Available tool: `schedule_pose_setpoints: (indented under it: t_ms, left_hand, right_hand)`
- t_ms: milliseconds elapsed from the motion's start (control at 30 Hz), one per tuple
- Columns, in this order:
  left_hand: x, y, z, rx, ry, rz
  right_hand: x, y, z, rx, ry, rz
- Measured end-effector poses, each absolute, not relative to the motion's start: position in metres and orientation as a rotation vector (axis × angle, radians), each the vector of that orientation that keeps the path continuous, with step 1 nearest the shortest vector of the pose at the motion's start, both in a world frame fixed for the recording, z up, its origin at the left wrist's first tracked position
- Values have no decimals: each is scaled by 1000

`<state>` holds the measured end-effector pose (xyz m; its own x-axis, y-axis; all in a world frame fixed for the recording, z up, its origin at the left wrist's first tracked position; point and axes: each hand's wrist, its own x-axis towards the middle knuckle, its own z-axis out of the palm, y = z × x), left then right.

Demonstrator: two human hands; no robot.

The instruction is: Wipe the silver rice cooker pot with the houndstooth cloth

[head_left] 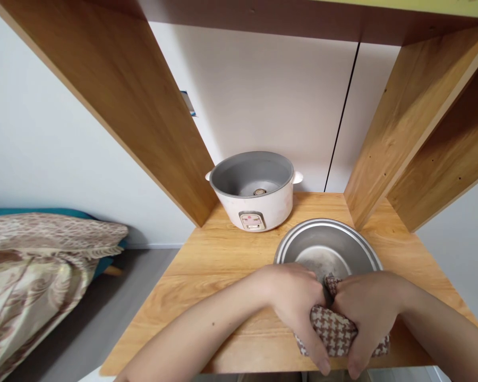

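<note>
Both hands are closed on a brown-and-white houndstooth cloth [334, 331] at the near edge of a wooden table [207, 276]. My left hand [298, 305] grips its left side and my right hand [368, 313] grips its right side, thumbs pointing toward me. Just behind the hands lies a round metal inner pot [326, 246], its near rim hidden by the hands and cloth. Farther back stands a white rice cooker body [255, 191], open, with no pot inside.
Wooden shelf panels rise on the left [115, 90] and right [414, 122] of the table, with a white wall behind. A bed with a patterned beige blanket [35, 265] sits at the far left above a grey floor.
</note>
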<state>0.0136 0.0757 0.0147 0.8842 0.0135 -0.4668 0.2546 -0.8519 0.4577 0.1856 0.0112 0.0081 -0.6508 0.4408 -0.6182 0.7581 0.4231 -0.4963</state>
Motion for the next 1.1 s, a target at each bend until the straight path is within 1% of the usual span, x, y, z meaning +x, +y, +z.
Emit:
schedule_pose_setpoints:
  t_ms: [167, 367, 467, 633, 867, 1033, 1100]
  left_hand:
    - [11, 80, 15, 2471, 128, -539]
    - [9, 89, 15, 2445, 133, -505]
    - [10, 92, 16, 2483, 145, -511]
    - [12, 83, 16, 2591, 152, -415]
    - [14, 65, 10, 2582, 254, -547]
    - [16, 69, 11, 2592, 243, -516]
    - [16, 70, 12, 2597, 238, -500]
  right_hand:
    - [191, 12, 8, 1017, 2279, -1112]
    - [189, 12, 12, 1026, 2281, -1055]
    - [184, 10, 14, 1097, 2266, -1006]
    - [179, 5, 12, 1209, 2223, -979]
    - [179, 5, 9, 1182, 2295, -961]
    - [181, 5, 6, 1203, 2399, -900]
    - [181, 6, 8, 1215, 2375, -935]
